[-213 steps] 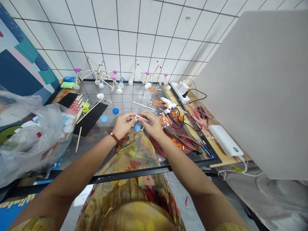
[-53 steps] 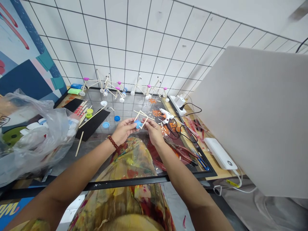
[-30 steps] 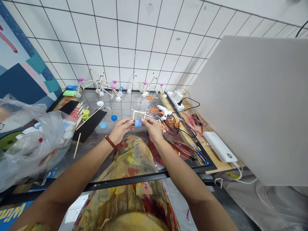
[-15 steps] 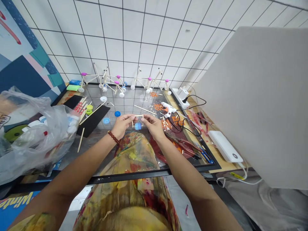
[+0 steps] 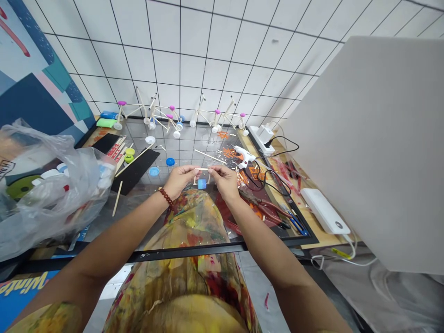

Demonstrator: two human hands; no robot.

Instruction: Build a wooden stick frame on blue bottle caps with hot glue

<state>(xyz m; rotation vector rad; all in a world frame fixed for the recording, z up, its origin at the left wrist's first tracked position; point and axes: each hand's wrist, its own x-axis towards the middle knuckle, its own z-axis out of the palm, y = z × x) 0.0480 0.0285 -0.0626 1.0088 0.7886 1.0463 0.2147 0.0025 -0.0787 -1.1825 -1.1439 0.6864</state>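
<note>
Both hands are over the near middle of the glass tabletop, pinching a small frame of wooden sticks [image 5: 203,169] between them. My left hand [image 5: 179,180], with a beaded bracelet at the wrist, grips its left end; my right hand [image 5: 224,181] grips the right end. Short stick legs hang down at each side. Between them, just below the crossbar, is a blue bottle cap piece [image 5: 202,184]; whether it is joined to the sticks I cannot tell. Beyond my left hand lie a dark blue cap [image 5: 170,162] and a light blue cap [image 5: 154,171].
Stick models with caps and pink tops [image 5: 169,116] line the wall. To the right are a white glue gun [image 5: 244,157] with its cable, pliers [image 5: 268,208] and a white power bank [image 5: 322,210]. At left, a plastic bag [image 5: 58,199] of caps lies near black card [image 5: 138,173].
The stick frame has tilted in my fingers, its crossbar now nearer my fingertips and its legs pointing lower. The view has shifted slightly; both hands keep their hold.
</note>
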